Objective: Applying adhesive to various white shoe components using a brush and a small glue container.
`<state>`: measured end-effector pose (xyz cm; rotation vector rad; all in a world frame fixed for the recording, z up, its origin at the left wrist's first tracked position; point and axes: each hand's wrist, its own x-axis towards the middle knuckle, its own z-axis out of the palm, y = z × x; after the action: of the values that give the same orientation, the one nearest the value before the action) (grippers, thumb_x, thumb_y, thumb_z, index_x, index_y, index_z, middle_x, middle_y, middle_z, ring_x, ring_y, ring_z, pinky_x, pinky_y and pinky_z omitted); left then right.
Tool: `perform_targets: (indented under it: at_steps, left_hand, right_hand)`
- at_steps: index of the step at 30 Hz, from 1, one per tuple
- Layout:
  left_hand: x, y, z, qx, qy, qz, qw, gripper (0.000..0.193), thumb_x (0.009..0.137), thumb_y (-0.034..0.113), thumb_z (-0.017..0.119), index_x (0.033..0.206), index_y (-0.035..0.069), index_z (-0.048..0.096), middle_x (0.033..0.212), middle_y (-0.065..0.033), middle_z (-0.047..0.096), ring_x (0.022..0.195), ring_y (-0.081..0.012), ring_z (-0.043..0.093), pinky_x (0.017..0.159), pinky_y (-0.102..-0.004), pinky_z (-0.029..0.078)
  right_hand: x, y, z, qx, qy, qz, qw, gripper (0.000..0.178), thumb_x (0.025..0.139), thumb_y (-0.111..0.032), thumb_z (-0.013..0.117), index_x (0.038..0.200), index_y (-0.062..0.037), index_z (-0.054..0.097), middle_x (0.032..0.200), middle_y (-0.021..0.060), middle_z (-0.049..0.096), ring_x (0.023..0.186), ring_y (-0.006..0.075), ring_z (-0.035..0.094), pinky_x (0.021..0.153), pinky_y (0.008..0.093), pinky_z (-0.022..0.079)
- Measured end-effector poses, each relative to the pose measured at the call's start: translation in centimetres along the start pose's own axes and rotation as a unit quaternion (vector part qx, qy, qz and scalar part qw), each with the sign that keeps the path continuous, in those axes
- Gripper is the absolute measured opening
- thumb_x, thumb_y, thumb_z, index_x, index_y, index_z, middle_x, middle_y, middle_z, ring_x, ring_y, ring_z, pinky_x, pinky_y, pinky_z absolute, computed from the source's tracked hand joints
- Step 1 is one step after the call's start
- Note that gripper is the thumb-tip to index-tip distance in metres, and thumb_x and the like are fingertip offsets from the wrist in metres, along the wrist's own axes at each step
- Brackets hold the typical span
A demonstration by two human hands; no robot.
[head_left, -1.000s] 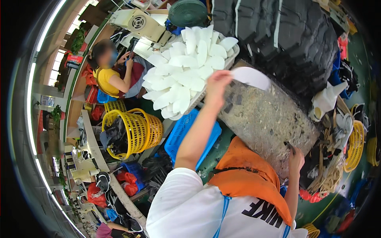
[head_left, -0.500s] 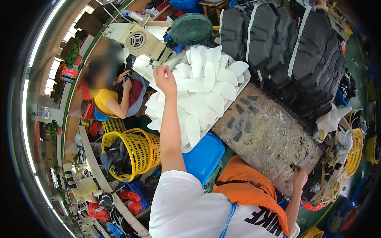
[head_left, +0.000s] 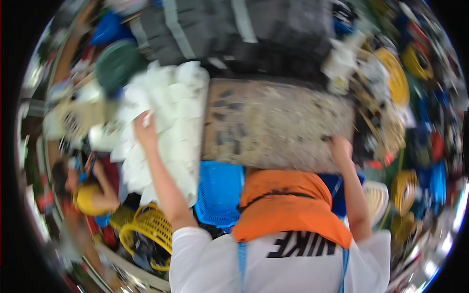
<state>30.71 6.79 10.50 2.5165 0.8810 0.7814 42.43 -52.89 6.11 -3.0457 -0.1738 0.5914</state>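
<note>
My left hand is over the left part of a heap of white curved flat pieces. Its fingers are bent together in a pinch; blur and the white background hide what is between them. On the right, my right hand rests at the lower right of a worn, stained work board. A small dark piece is pinched in its fingertips. Several small dark strips lie on the board's left end. The whole view is smeared by motion.
Stacked black sheets with pale edges stand behind the board. A blue basket and a yellow basket are near my left arm. A co-worker in yellow sits at far left by a sewing machine. A green fan stands behind.
The view has swung, so the board now lies level before me and the co-worker appears lower left. My left hand remains over the white pieces, my right still at the board's right end.
</note>
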Motion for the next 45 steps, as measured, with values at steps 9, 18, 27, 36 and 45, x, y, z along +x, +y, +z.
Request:
perform_targets:
  at_steps: [9, 18, 27, 36, 45]
  left_hand:
    - [-19.3, 21.8, 9.6, -0.051, -0.282, 0.229, 0.93, 0.056, 0.073, 0.022, 0.072, 0.122, 0.004, 0.05, 0.133, -0.0216, 0.038, 0.121, -0.0423, 0.037, 0.098, -0.0515, 0.035]
    - [-29.3, 21.6, 16.8, 0.105, -0.269, 0.256, 0.923, 0.082, 0.079, 0.055, 0.061, 0.142, 0.014, 0.031, 0.148, -0.022, 0.015, 0.134, -0.0435, 0.017, 0.104, -0.0633, 0.019]
    - [-29.3, 22.1, 16.8, 0.086, -0.272, 0.234, 0.929, 0.078, 0.074, 0.048, 0.068, 0.137, 0.013, 0.038, 0.149, -0.0175, 0.017, 0.135, -0.0412, 0.019, 0.106, -0.0615, 0.018]
    - [-29.3, 22.9, 16.4, 0.118, -0.295, 0.249, 0.915, 0.078, 0.074, 0.043, 0.071, 0.136, 0.009, 0.038, 0.147, -0.0219, 0.018, 0.131, -0.0441, 0.025, 0.104, -0.0562, 0.029]
    - [-29.3, 26.2, 16.6, 0.257, -0.351, 0.185, 0.881, 0.08, 0.073, 0.035, 0.073, 0.136, 0.003, 0.036, 0.14, -0.0258, 0.026, 0.129, -0.0435, 0.03, 0.093, -0.0426, 0.047]
  right_hand:
    - [4.5, 3.6, -4.0, 0.165, -0.052, -0.002, 0.985, 0.025, 0.077, -0.024, 0.062, 0.086, -0.0006, 0.066, 0.073, 0.02, 0.063, 0.074, 0.037, 0.062, 0.069, 0.0451, 0.049]
    - [12.7, 6.0, -5.0, 0.162, 0.175, -0.116, 0.964, 0.033, 0.075, -0.004, 0.057, 0.105, -0.0143, 0.066, 0.098, 0.0092, 0.061, 0.094, 0.0303, 0.058, 0.077, 0.0403, 0.047]
    - [15.6, 9.9, -11.7, 0.328, 0.302, -0.124, 0.887, 0.021, 0.079, -0.011, 0.061, 0.1, -0.0095, 0.066, 0.09, 0.012, 0.061, 0.081, 0.0301, 0.061, 0.072, 0.0369, 0.048]
    - [17.4, 12.6, -4.9, 0.228, 0.18, -0.127, 0.948, 0.025, 0.076, -0.004, 0.057, 0.098, -0.0081, 0.067, 0.094, 0.0123, 0.061, 0.089, 0.0335, 0.059, 0.078, 0.0403, 0.047]
    - [15.4, 10.1, -6.1, 0.586, 0.395, -0.106, 0.7, 0.016, 0.086, -0.003, 0.056, 0.099, -0.0009, 0.064, 0.083, 0.0093, 0.063, 0.076, 0.0191, 0.063, 0.068, 0.0279, 0.048]
